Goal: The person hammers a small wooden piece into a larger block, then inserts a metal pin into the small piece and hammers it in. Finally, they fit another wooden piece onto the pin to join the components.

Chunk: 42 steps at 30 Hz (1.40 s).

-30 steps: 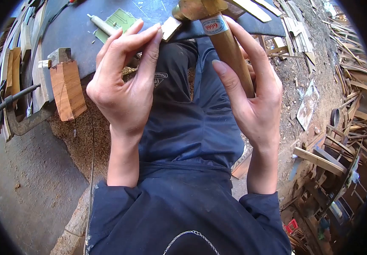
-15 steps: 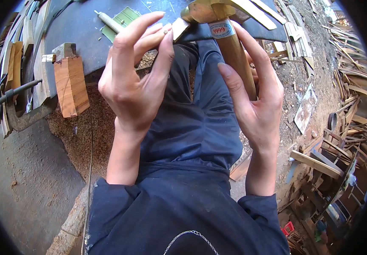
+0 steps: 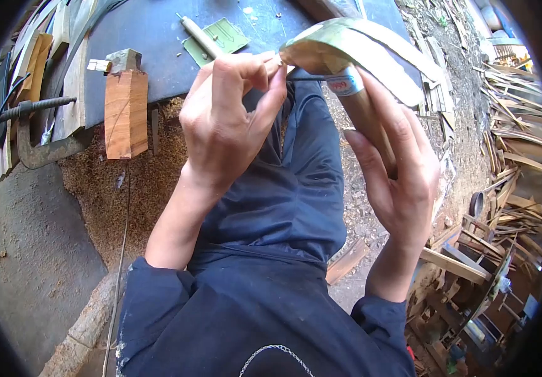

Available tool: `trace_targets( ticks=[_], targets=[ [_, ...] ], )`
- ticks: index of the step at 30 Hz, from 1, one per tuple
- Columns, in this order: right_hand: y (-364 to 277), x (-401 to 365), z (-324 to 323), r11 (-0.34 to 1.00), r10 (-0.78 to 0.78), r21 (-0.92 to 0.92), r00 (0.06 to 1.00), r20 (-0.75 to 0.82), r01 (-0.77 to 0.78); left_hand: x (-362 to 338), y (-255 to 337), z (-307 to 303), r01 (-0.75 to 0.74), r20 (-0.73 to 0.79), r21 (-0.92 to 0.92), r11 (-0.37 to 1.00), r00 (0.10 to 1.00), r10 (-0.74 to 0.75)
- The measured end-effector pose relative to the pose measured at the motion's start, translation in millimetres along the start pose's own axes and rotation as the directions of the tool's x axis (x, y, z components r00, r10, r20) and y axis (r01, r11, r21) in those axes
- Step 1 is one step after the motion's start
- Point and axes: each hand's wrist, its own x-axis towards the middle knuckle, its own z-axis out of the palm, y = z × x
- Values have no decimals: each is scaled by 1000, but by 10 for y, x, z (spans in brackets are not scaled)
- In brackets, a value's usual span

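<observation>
My right hand [image 3: 403, 169] is wrapped around the wooden handle of a claw hammer [image 3: 324, 47], a sticker on its neck. The hammer's head points left, its striking face right by the fingertips of my left hand [image 3: 236, 110]. Thumb and forefinger of that hand are pinched on a tiny pale piece [image 3: 279, 61], too small to name. A pale strip of wood under those fingertips is mostly hidden by the hand and hammer. Beyond my left hand, a pencil-like tool [image 3: 200, 38] with a thin tip lies across a green scrap [image 3: 230, 36] on the dark tabletop.
A reddish wood block [image 3: 126, 116] hangs at the near edge of the dark table [image 3: 151, 31]. Left of it are a screw clamp [image 3: 38, 108] and upright wood strips [image 3: 60, 31]. Sawdust covers the floor below; scrap wood [image 3: 516, 138] is piled at the right.
My left hand has moved right, its fingertips now meeting the hammer's face. The hammer and my right hand have shifted right and slightly down. The view has also shifted.
</observation>
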Motion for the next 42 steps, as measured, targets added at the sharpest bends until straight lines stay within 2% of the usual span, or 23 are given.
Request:
trace_targets(
  ticks=[4,8,13,18,20,22,25,31,35,40,42],
  targets=[
    [-35,-11,2,1000,-7,28,999,-31,8,57,62,-47,-2,35,35,999,999,1],
    [-143,52,-76,999,37,-28,998,51,-36,94,114,-82,-22,72,126,992,997,13],
    [-163,36,-49,1000,-13,-18,999,-29,13,113,101,-109,-59,87,99,993,995,51],
    [-235,68,-89,997,50,-62,996,67,-46,134,105,-130,-90,98,152,984,992,76],
    [-194,54,-40,999,-13,-44,1000,-23,12,134,79,-125,-123,83,141,982,990,112],
    [-187,39,-25,999,-32,-43,998,-49,30,120,86,-135,-110,98,143,984,991,96],
    [-273,71,-78,994,77,-84,994,77,-70,123,114,-131,-71,97,156,985,994,56],
    [-177,45,10,995,-78,-73,993,-88,71,107,97,-140,-61,100,137,989,994,47],
    [-225,88,11,996,-40,-82,999,-31,37,132,144,-155,-33,122,168,985,992,13],
    [-177,72,22,996,-49,-75,994,-100,42,113,75,-114,-81,86,136,987,994,70],
    [-192,59,1,998,-11,-65,999,-40,9,116,75,-105,-71,68,120,990,996,63]
  ],
)
